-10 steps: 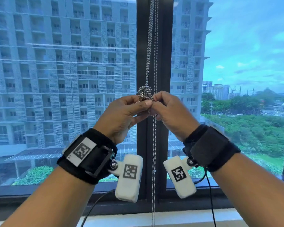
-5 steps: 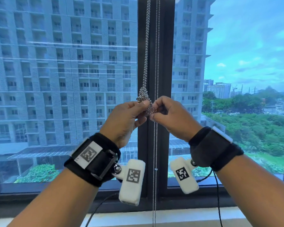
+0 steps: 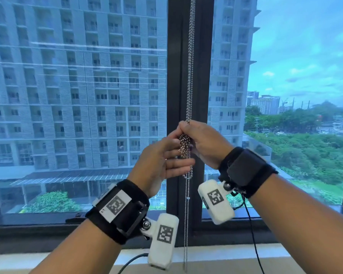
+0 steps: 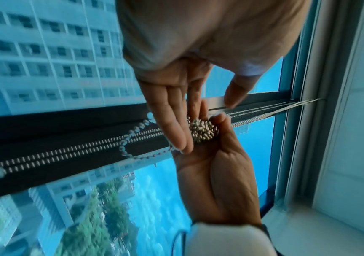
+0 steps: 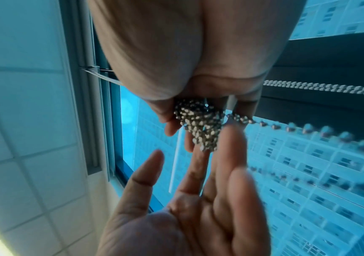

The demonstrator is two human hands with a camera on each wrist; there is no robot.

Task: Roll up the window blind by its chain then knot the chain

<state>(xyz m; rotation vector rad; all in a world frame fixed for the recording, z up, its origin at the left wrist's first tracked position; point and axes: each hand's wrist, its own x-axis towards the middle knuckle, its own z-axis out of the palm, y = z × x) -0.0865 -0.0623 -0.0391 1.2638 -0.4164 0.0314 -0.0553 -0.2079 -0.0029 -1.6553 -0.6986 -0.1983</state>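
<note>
The metal bead chain (image 3: 190,76) hangs in front of the black window post. Its beads are bunched into a knot (image 3: 184,147) at hand height. My right hand (image 3: 202,141) grips that knot from the right, fingers curled round it. In the right wrist view the knot (image 5: 198,124) sits in the same curled fingers. My left hand (image 3: 176,159) is held flat beside the knot, fingers straight, touching the chain. The left wrist view shows those straight fingers (image 4: 172,121) against the bead bunch (image 4: 201,131). A small loop (image 3: 189,175) and two strands (image 3: 185,224) hang below. The blind is out of view.
The black window post (image 3: 176,76) stands right behind the chain, with glass panes on both sides. A pale sill (image 3: 236,256) runs along the bottom. Black cables (image 3: 251,234) hang from the wrist units.
Both hands pinched the chain just under the knot before. Now my right hand has closed round the knot itself, and my left hand has let go and straightened its fingers.
</note>
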